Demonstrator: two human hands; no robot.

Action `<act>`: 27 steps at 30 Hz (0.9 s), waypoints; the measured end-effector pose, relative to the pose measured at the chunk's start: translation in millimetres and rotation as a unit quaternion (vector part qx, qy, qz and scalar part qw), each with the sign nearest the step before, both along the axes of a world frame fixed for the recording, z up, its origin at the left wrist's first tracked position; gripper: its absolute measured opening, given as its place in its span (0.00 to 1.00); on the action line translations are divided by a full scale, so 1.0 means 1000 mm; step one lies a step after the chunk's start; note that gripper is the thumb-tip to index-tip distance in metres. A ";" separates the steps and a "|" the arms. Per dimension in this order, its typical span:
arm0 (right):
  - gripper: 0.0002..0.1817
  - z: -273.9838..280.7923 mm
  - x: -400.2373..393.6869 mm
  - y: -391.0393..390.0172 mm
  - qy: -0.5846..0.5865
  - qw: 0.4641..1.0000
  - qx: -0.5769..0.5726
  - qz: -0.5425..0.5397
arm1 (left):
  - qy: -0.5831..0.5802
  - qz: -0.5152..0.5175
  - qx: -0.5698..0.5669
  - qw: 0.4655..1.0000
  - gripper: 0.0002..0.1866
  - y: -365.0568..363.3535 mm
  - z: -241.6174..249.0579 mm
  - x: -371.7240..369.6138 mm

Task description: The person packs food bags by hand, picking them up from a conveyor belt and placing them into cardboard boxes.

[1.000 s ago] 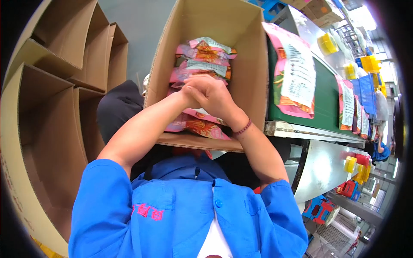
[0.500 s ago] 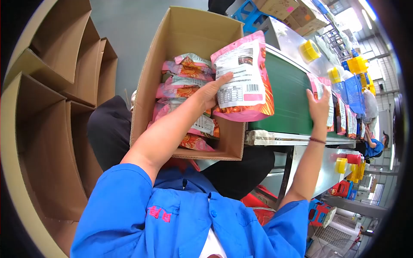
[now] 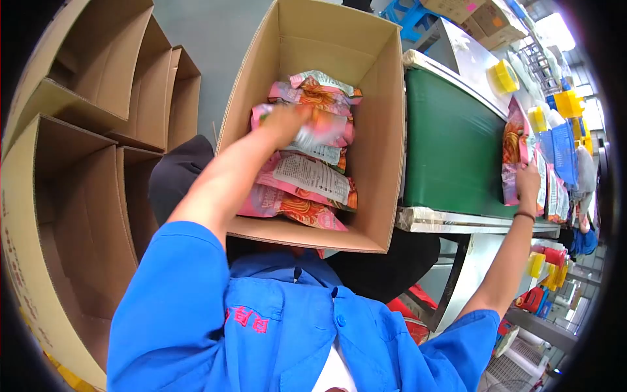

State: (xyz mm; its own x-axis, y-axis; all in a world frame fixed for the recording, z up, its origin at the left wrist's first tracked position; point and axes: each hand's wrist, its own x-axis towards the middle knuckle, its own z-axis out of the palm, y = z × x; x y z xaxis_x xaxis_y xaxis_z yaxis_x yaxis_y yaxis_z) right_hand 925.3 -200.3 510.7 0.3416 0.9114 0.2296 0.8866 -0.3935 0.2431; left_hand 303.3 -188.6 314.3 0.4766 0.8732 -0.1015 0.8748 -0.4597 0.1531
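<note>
My left hand [image 3: 287, 123] is down inside an open cardboard box [image 3: 375, 189], closed on a pink and white food pouch [image 3: 320, 129]. Motion blurs that pouch and my fingertips. More pink pouches with noodle pictures, such as one printed pouch [image 3: 313, 178], lie stacked in a row below and above it. Out to the right, my right hand [image 3: 528, 181] grips the edge of another pink pouch [image 3: 514, 147], which stands tilted at the far side of the green conveyor belt [image 3: 450, 144]. Several similar pouches [image 3: 555, 196] are lined up just beyond it.
Several open cardboard boxes [image 3: 85, 215] stand at my left. A metal rail [image 3: 457, 221] edges the belt near me. Yellow tape rolls [image 3: 504, 77] and a blue basket [image 3: 562, 153] are past the belt. Another person in blue [image 3: 583, 240] is at the far right.
My left hand has lowered its pouch from above the box's right edge into the box. My right hand has moved right and taken hold of a pouch on the belt.
</note>
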 end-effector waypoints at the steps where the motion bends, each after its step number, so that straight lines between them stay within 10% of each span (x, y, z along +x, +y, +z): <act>1: 0.27 0.029 -0.031 -0.006 0.055 0.999 0.004 -0.002 | 0.077 -0.113 0.072 0.988 0.24 -0.019 -0.031 -0.007; 4: 0.23 0.077 -0.110 -0.014 0.390 0.899 0.083 0.182 | 0.161 -0.074 -0.024 0.984 0.20 -0.048 -0.084 0.005; 8: 0.19 0.091 -0.243 0.008 0.547 0.783 0.056 0.291 | 0.172 -0.016 -0.165 0.971 0.17 -0.049 -0.047 0.014; 16: 0.11 -0.141 -0.422 0.041 0.408 0.828 0.039 0.384 | 0.190 0.017 -0.204 0.960 0.23 -0.057 -0.037 0.026; 18: 0.13 -0.227 -0.411 0.004 0.078 0.902 -0.105 0.411 | 0.230 -0.034 -0.252 0.939 0.22 -0.058 0.008 0.023; 20: 0.17 -0.292 -0.402 -0.021 0.223 0.888 -0.285 0.284 | 0.199 -0.040 -0.189 0.961 0.17 -0.067 0.026 0.009; 27: 0.23 -0.188 -0.424 -0.027 0.275 0.859 -0.324 0.287 | 0.042 -0.017 -0.083 0.996 0.13 -0.055 0.053 0.011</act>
State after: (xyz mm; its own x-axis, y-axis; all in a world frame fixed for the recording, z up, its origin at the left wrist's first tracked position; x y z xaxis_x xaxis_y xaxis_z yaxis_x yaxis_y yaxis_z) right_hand 501.4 -227.2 322.5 -0.3116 0.8412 -0.4419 0.9404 0.2062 -0.2704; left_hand 314.1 -243.5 367.0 0.4887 0.8250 -0.2839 0.8724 -0.4630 0.1566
